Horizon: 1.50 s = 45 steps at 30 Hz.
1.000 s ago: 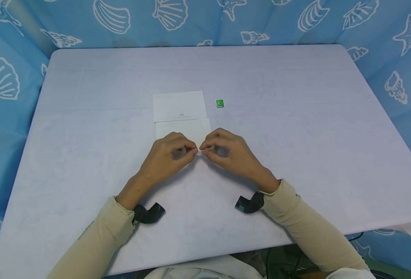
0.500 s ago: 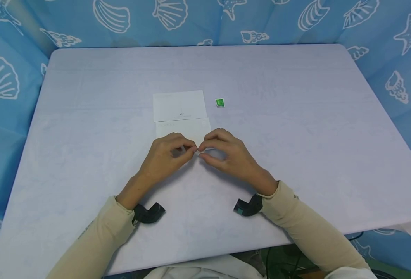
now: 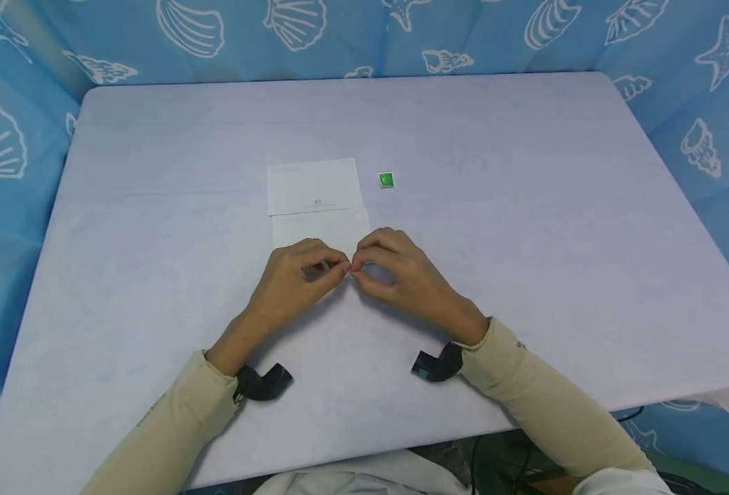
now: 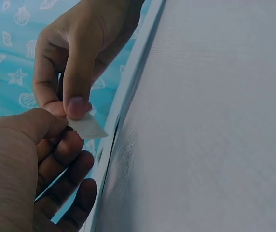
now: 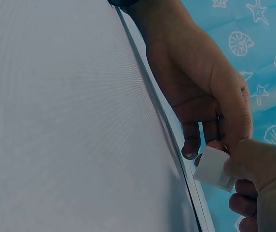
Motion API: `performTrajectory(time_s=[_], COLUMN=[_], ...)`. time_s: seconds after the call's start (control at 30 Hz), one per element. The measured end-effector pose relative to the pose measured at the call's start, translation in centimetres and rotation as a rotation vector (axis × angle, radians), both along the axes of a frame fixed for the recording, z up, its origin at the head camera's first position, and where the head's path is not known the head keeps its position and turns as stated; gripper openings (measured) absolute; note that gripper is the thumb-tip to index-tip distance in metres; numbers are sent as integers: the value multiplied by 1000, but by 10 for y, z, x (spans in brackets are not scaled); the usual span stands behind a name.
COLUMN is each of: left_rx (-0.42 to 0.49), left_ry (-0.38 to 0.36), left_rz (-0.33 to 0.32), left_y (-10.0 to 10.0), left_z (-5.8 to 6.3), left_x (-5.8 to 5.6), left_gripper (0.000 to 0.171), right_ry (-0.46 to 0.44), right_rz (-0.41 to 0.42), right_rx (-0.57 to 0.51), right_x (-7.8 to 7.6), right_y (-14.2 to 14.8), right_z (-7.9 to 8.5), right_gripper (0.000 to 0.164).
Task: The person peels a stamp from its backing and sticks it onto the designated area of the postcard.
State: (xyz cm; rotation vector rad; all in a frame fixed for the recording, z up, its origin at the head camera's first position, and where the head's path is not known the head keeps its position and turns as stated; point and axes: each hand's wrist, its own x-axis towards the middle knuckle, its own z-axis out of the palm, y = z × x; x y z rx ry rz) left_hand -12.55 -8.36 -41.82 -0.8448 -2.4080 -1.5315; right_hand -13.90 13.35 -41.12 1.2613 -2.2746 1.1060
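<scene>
A small whitish stamp [image 5: 213, 168] with perforated edges shows its blank side in both wrist views. My right hand [image 3: 395, 267] pinches it between thumb and index finger. My left hand [image 3: 299, 275] pinches it at a corner, its fingertips meeting the right ones. In the left wrist view the other left fingers are loosely bent below the stamp. Under and beyond the hands lies a white paper rectangle [image 3: 321, 225], its near part covered by them. Another white paper rectangle [image 3: 313, 185] with small print near its lower edge adjoins it farther back.
A green stamp [image 3: 386, 180] with a white border lies right of the far paper. All of this is on a table with a white cloth [image 3: 525, 240]. A blue shell-patterned curtain [image 3: 377, 41] stands behind and at both sides.
My right thumb and index finger, apart half a second ago, have come together on the stamp. The right hand has shifted slightly left. The left hand stays nearly still.
</scene>
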Motion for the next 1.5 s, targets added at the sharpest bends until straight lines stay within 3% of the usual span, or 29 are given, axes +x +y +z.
performTrajectory(time_s=[0.33, 1.13, 1.5], left_rx=[-4, -17, -14], left_ry=[5, -1, 16], left_rz=[21, 60, 70], left_y=[-1, -2, -2], left_z=[1, 1, -1], left_x=[0, -2, -2], left_gripper=[4, 4, 4], right_ry=[-11, -37, -54], right_rz=[13, 15, -19], right_rx=[20, -43, -12], right_x=[0, -1, -5], right_y=[-1, 3, 10], right_z=[2, -1, 0], right_gripper=[16, 13, 13])
